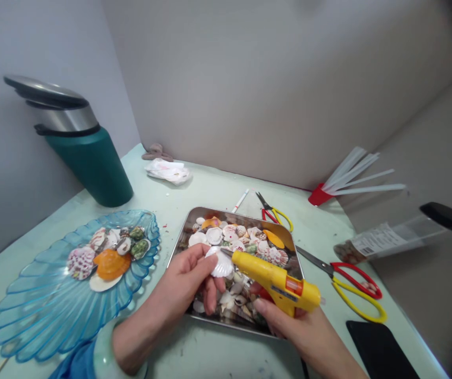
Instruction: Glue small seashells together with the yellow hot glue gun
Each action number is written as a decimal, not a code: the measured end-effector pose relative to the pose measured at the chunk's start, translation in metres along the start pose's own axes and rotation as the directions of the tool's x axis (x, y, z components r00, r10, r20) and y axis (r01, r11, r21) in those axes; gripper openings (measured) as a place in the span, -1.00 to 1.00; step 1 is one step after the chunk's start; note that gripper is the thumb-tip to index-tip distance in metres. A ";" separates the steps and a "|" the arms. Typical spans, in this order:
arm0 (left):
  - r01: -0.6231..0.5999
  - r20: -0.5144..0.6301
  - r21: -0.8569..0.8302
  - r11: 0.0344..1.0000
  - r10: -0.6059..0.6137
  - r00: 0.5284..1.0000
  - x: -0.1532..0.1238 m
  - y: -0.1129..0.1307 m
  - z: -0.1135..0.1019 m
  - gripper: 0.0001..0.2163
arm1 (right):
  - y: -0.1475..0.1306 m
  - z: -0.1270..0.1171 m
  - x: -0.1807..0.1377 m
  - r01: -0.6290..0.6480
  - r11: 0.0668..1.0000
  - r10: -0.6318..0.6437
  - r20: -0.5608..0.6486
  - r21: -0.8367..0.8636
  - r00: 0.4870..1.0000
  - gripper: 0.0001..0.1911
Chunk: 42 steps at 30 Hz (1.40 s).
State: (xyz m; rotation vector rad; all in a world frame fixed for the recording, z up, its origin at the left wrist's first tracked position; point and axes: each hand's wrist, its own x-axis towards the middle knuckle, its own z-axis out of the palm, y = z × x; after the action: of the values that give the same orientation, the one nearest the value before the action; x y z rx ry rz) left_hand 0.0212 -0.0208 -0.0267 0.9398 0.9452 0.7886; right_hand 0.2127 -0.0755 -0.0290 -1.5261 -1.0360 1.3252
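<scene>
My left hand (188, 279) pinches a white scallop shell (221, 262) over the metal tray (178, 239) full of mixed seashells. A yellow glue gun (277, 281) is gripped in my right hand (289, 321), its nozzle touching the top edge of that white shell. Both hands hover over the tray's near half. To the left lies a blue shell-shaped glass plate (52, 310) with several shells glued near its upper part, among them an orange one (111, 263).
A teal bin with a steel lid (79, 145) stands at the back left. Two red-and-yellow scissors (354, 287) (275, 213) lie right of and behind the tray. Glue sticks (352, 176), a clear jar (399, 234), a black phone (379, 350) and crumpled tissue (169, 171) are around.
</scene>
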 end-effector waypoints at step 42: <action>-0.016 0.019 0.022 1.000 0.015 1.000 0.000 -0.003 0.001 -0.72 | -0.001 0.001 0.000 0.028 0.998 -0.030 -0.039 -0.057 0.999 -0.80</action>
State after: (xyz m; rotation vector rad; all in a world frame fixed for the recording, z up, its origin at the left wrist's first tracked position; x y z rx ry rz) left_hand 0.0222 -0.0219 -0.0290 0.9730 0.9326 0.7825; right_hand 0.2115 -0.0753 -0.0285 -1.5677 -1.0749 1.2502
